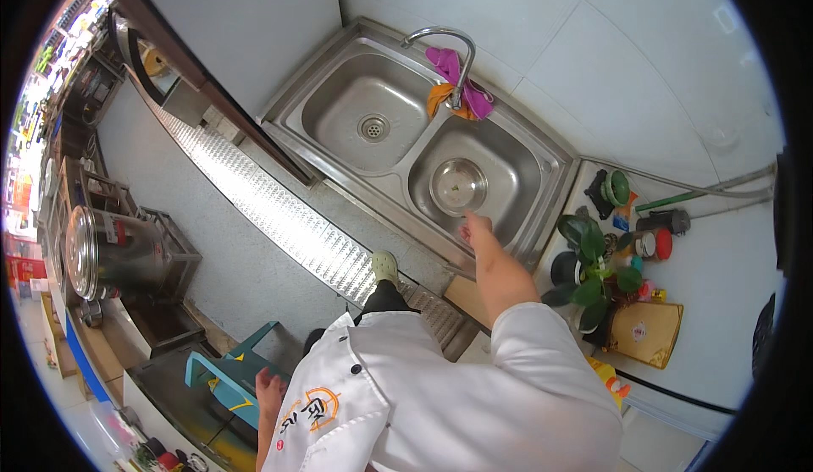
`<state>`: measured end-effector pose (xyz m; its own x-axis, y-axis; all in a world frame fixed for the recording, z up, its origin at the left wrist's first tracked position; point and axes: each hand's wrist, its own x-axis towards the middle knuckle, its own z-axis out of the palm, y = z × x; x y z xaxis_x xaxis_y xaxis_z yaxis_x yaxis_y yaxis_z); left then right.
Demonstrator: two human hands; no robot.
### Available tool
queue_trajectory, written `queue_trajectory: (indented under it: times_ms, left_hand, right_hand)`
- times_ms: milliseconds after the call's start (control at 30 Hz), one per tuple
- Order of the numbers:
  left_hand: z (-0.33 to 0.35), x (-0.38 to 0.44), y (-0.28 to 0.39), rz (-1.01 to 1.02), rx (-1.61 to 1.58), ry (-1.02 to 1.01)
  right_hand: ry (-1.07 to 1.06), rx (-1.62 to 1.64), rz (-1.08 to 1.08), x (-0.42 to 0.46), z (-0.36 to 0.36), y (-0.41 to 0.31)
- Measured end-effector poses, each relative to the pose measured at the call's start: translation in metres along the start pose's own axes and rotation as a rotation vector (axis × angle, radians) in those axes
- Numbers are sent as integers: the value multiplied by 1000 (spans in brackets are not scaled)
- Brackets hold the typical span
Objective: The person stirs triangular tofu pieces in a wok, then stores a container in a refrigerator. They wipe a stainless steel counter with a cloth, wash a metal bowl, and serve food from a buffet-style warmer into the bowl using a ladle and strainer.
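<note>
My right hand is at the near rim of a round stainless steel bowl, its fingers curled; whether they grip the rim cannot be made out. The bowl sits in the right basin of a double steel sink and has a small green bit in its middle. A curved chrome faucet rises behind the divider, with a purple cloth and an orange cloth around its base. Down at the left, my left hand hangs loosely bent and empty beside a teal plastic chair.
A potted plant, jars and a green bowl stand right of the sink. A metal floor grating runs past the sink's front. A large steel pot stands at the left. A dark-edged partition borders the sink's left side.
</note>
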<state>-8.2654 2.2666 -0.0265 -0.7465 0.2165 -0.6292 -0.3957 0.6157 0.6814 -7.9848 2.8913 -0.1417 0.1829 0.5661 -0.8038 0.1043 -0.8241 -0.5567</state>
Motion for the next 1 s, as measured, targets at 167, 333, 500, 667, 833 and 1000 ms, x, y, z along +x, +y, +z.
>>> queue_trajectory:
  times_ms: [167,333,500,667,833,1000]
  left_hand:
    - [-17,48,-17,-149,35,-14]
    - [2,105,32,-172,-19,-121]
    - [37,161,140,-111,-7,-188]
    - [62,174,197,-63,107,-207]
    - [56,179,171,-165,194,-207]
    - [41,169,162,-220,186,-180]
  right_hand:
    - [106,-112,-23,10,-8,8]
    - [26,-83,53,28,1,-1]
    - [205,91,-176,-11,-4,-33]
    - [515,-712,-821,-80,-43,-82]
    - [560,-936,-1060,-78,-22,-75]
    - [477,-861,-1167,-66,-21,-65]
